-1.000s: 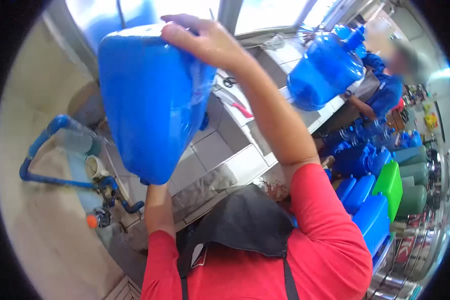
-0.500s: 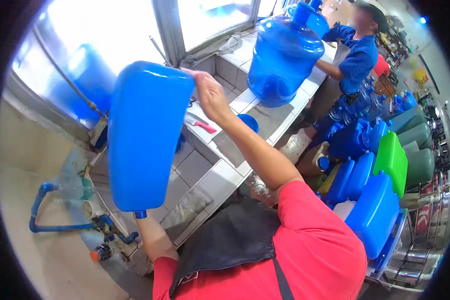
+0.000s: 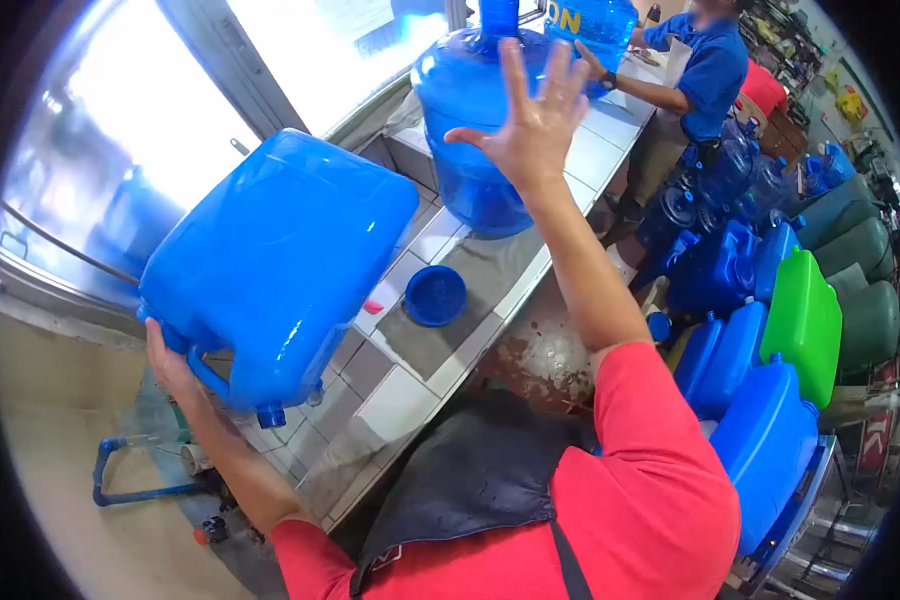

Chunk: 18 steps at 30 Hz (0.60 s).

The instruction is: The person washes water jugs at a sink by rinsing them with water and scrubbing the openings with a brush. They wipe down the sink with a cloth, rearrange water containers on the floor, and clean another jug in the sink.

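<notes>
A flat-sided blue water jug (image 3: 280,250) is held tilted over the tiled basin at the left, its small capped spout pointing down. My left hand (image 3: 173,368) supports it at the lower left corner, beside the moulded handle; some of my fingers are hidden behind the jug. My right hand (image 3: 535,130) is raised with spread fingers and holds nothing. Behind it stands a large round blue water bottle (image 3: 470,150) on the tiled counter; I cannot tell if they touch. A blue bowl (image 3: 436,296) sits on a grey patch of the counter.
A person in a blue shirt (image 3: 715,70) handles another blue bottle (image 3: 590,35) at the counter's far end. Blue jugs (image 3: 770,440) and a green jug (image 3: 802,320) stand at the right. Blue pipes (image 3: 140,495) run along the left wall.
The blue jug has swung from upright to a slant, showing its handle. My right hand has come off it and moved right, fingers spreading. The view has shifted too.
</notes>
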### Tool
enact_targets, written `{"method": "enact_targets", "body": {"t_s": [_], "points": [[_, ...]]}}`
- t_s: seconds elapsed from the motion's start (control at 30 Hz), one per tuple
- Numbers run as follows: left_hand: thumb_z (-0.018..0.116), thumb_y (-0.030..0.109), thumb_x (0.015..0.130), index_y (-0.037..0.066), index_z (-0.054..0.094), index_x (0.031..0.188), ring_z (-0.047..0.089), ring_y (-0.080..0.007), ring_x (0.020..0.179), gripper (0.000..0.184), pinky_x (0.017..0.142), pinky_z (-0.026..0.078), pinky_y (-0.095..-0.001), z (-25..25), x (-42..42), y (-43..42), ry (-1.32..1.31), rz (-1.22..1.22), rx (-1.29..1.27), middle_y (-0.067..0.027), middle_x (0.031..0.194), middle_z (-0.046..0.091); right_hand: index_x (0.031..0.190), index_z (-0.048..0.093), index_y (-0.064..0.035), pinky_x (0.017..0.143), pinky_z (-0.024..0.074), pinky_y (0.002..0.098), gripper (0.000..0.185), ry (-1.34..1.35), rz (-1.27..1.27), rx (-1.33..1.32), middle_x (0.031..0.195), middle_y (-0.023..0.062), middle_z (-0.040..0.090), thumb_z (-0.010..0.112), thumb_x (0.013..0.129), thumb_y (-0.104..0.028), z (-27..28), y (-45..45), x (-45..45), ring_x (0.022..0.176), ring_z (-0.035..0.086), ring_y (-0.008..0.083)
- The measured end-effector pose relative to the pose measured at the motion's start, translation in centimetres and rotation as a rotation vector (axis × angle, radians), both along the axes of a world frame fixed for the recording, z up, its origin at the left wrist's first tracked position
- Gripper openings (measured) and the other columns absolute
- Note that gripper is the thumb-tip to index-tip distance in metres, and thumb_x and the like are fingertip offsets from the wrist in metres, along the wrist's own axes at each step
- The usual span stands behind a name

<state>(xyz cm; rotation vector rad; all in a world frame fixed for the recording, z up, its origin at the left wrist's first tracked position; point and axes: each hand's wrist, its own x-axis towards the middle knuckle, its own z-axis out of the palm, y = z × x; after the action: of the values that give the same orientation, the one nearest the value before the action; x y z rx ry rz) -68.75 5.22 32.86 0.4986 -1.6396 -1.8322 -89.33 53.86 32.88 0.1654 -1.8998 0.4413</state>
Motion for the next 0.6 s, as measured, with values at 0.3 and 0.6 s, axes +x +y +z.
{"method": "enact_targets", "body": {"t_s": [0.3, 0.6], "points": [[0.051, 0.034, 0.103, -0.005, 0.054, 0.135, 0.056, -0.0248, 0.121, 0.051, 0.104, 0.043, -0.0369, 4.1, -7.9, 8.1, -0.009, -0.087, -0.190, -0.0157, 0.135, 0.058, 0.143, 0.046, -0.0242, 0.102, 0.0290, 0.0737, 0.106, -0.255, -0.041, 0.191, 0.147, 0.0183, 0.039, 0.082, 0.055, -0.072, -0.2, 5.7, -7.5, 0.138, 0.030, 0.0529], [0.054, 0.031, 0.100, -0.005, 0.057, 0.132, 0.057, -0.0249, 0.117, 0.048, 0.101, 0.045, -0.0399, 7.1, -18.8, 20.5, -0.197, -0.307, -0.092, -0.0156, 0.129, 0.061, 0.147, 0.042, -0.0268, 0.102, 0.0388, 0.0616, 0.108, -0.246, -0.108, 0.229, 0.152, 0.0222, 0.035, 0.084, 0.056, -0.067, -0.4, 13.7, -16.4, 0.137, 0.036, 0.0484]]}}
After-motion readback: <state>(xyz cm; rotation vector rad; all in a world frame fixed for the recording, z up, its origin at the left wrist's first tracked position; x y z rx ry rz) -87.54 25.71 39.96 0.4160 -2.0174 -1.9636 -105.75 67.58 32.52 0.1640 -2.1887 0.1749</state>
